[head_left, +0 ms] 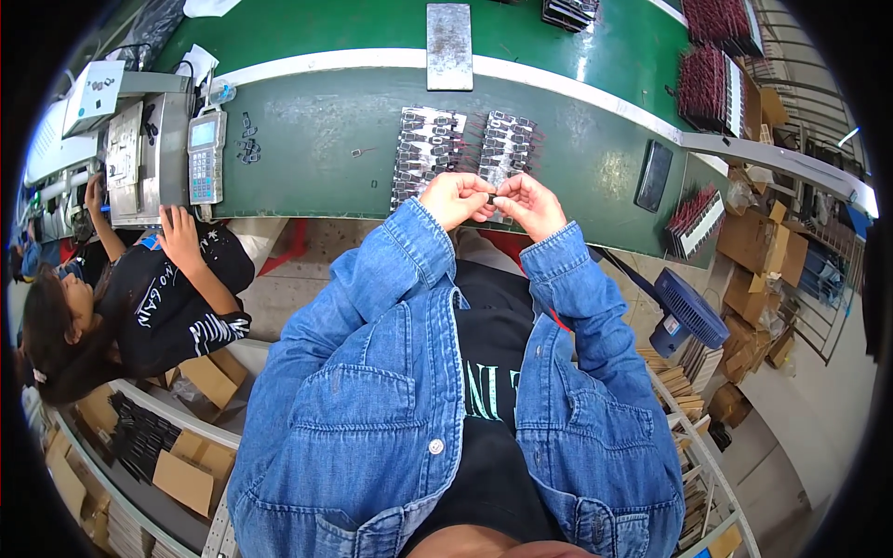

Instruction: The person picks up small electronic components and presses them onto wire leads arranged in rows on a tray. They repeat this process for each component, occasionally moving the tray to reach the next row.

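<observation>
Both my hands meet at the near edge of the green bench, just in front of two pale racks of small black parts. My left hand [456, 200] and my right hand [528, 205] pinch a small black part [492, 198] between their fingertips. The part is too small to tell its kind. Beyond my left hand lies the left rack [430, 139], filled with rows of black parts. The right rack [507, 139] has similar parts with thin red wires and is partly hidden behind my fingers.
A metal plate [449, 46] lies at the back. Loose black parts [248, 139] and a keypad device [206, 158] are to the left, near a co-worker [177, 270] at a machine. A phone [654, 176], a wired rack [696, 221] and a blue fan [688, 312] are on the right.
</observation>
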### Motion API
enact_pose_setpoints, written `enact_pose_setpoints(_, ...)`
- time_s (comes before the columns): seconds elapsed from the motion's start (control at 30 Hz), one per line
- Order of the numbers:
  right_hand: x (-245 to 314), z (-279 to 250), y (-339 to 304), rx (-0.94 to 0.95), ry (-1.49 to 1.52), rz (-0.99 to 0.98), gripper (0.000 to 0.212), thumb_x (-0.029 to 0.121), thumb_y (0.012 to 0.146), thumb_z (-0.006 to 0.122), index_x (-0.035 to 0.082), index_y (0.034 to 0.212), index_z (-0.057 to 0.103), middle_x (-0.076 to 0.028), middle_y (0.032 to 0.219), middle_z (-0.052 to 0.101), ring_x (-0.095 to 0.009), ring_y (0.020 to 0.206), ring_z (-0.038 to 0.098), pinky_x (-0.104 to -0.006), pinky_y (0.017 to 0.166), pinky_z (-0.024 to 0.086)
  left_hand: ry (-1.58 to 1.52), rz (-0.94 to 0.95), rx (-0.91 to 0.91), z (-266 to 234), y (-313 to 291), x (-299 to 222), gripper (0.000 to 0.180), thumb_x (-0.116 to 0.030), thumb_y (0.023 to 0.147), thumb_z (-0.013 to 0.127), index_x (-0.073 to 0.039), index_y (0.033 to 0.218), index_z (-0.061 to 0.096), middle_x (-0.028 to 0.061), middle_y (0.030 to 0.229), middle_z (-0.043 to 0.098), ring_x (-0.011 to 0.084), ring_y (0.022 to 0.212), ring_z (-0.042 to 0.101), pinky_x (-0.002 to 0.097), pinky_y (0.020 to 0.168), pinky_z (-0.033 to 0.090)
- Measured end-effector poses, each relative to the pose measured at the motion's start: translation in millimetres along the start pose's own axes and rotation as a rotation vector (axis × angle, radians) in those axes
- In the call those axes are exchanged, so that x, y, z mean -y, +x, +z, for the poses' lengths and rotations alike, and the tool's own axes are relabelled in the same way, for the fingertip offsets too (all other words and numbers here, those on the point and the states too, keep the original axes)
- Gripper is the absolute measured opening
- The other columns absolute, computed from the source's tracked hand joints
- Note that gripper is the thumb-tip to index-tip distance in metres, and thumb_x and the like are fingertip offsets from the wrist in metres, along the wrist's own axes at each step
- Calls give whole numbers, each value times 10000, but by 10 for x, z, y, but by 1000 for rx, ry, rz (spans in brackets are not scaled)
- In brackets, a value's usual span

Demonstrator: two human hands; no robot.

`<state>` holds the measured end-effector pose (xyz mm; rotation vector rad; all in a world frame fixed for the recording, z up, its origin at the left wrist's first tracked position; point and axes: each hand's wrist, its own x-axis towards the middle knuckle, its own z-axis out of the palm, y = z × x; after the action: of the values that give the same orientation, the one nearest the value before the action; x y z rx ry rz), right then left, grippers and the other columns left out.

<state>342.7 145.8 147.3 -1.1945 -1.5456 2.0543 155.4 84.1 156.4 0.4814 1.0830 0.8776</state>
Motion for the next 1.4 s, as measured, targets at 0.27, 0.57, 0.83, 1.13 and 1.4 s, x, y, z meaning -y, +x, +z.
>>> enact_pose_setpoints(0.27,-44,217,-79,-110,22,-112,209,1,808,667,15,974,541,-19,837,610,-89,718,582,-250,685,510,213,19,-120,108,25,133,185,-56,883,590,20,1052,590,105,895,675,139,769,650,277,709,545)
enact_pose_setpoints(0.57,-570,-214,-215,-309,-236,110,181,64,789,703,28,936,604,-20,744,599,-89,692,582,-256,665,502,457,190,-218,-41,53,473,149,-88,872,610,-2,992,629,45,835,670,94,705,621,249,642,512)
enact_pose_setpoints(0.83,-692,-277,-7,-451,-469,86,110,62,772,715,48,861,654,19,757,584,-54,633,505,-215,594,456,536,49,-155,-80,95,404,174,-117,886,598,1,1012,623,42,846,660,96,720,618,246,661,513)
enact_pose_setpoints(1.13,-614,-111,2,-599,-648,-178,115,101,741,726,75,818,644,-31,776,572,-167,675,540,-288,612,461,539,97,-128,-165,87,691,171,-159,874,594,-37,981,651,47,766,674,117,669,636,266,641,511)
enact_pose_setpoints(1.4,-619,-143,-223,-459,-1087,-457,132,145,755,714,97,849,635,-78,831,606,-273,790,587,-379,696,459,560,272,-629,-615,-211,215,180,-167,857,611,-59,994,656,65,814,665,162,707,643,288,668,510)
